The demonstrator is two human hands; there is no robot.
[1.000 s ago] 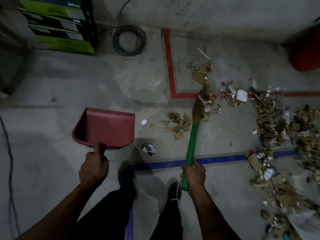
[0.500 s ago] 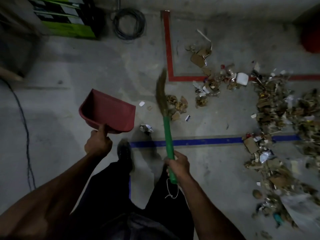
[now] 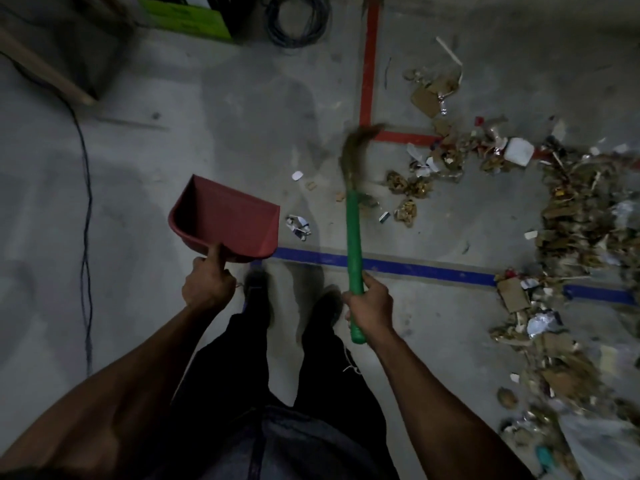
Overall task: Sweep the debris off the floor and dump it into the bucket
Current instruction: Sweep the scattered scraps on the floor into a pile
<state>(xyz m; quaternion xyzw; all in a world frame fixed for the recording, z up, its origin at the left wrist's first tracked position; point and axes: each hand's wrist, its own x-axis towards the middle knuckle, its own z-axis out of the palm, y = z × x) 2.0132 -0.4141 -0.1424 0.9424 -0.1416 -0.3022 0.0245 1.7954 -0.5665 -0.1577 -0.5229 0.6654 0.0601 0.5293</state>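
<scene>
At the far left a dark cable [image 3: 85, 188] trails down the concrete floor [image 3: 145, 174], and a green-and-black carton [image 3: 188, 13] sits at the far edge beside a coil of wire [image 3: 298, 20]. Nearer, the left hand [image 3: 207, 284] grasps the handle of a red dustpan [image 3: 227, 220], index finger laid up along its back; the pan is held tilted with its mouth turned to the right, and looks empty.

Just right of the pan lies a crumpled foil scrap [image 3: 298, 226], with a small white chip [image 3: 297, 175] farther off. The right hand [image 3: 370, 304] is clenched around the green handle of a hand broom [image 3: 353, 209], low on the handle; the blurred bristles point away, near the corner of the red floor tape [image 3: 369, 64]. A blue tape line [image 3: 415, 268] crosses under the handle.

To the right, the debris [image 3: 581, 216] begins with small clumps just beside the bristles and thickens into a long heap of cardboard bits, paper, foil and a white plastic piece [image 3: 517, 152], running down the right edge. No bucket is in view.

The litter seems light and loose, so it should scatter under hard strokes; short, low pulls toward the pan suit it. Flat cardboard may slide under the bristles. The pan wants its lip pressed flat to the floor.
</scene>
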